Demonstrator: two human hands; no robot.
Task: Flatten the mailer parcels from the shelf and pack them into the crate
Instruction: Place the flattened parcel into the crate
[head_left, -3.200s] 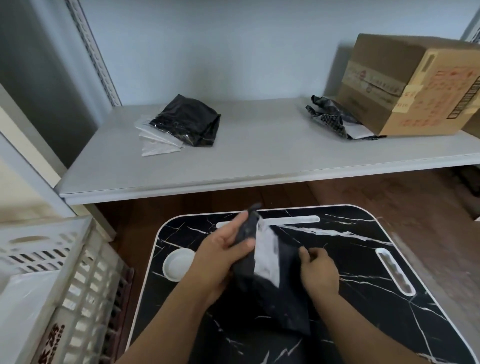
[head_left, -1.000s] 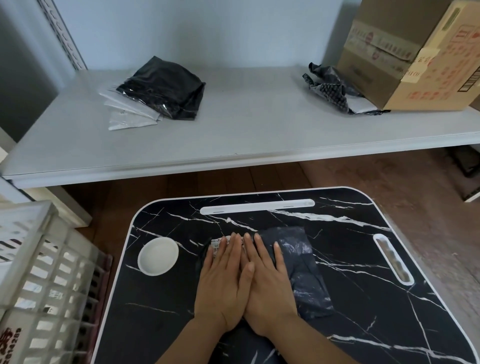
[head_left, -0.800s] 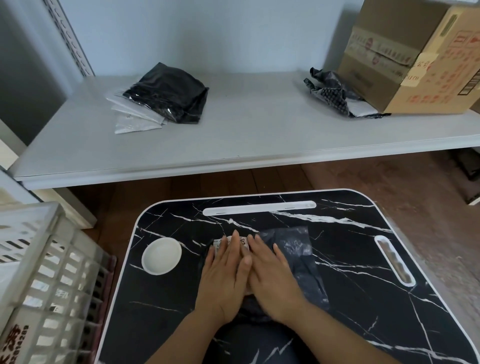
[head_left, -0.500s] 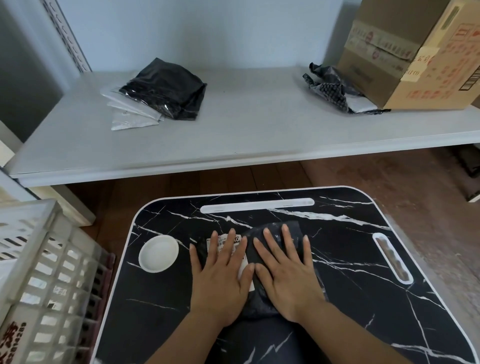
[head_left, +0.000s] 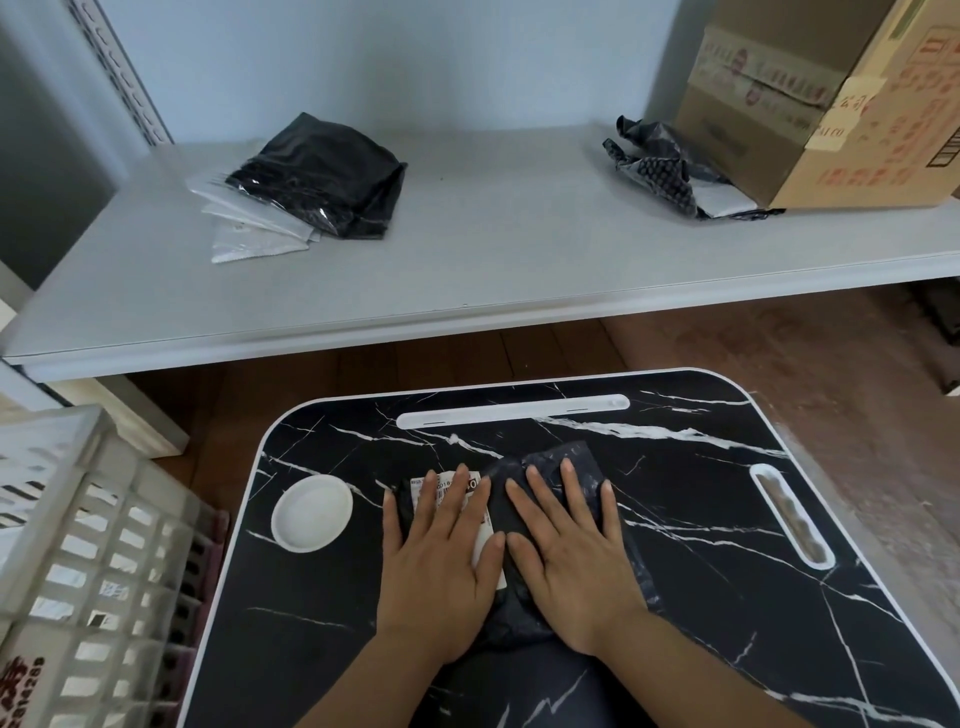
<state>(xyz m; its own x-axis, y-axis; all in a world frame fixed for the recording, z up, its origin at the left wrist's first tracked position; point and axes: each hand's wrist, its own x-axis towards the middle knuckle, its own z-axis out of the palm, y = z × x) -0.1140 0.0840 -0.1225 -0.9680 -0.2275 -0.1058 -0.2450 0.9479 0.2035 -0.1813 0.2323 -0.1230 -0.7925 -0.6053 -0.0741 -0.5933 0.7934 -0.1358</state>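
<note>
Pressing mailer (head_left: 550, 467) on marble-look table (head_left: 701, 519): both flat-fingered grips; grey shelf (head_left: 493, 249) behind.

A pale blue wall (head_left: 415, 62) stands behind a long grey shelf (head_left: 493, 270). The floor (head_left: 779, 353) is dark brown wood. A black marble-look table (head_left: 701, 545) stands in front.

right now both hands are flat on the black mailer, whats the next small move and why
Probably sweep both palms outward once more. The left hand and right hand press flat, fingers spread, on the black mailer on the marble-pattern table, but the plastic near its far edge looks wrinkled. Once it lies flat, carry it left to the white crate.
</note>
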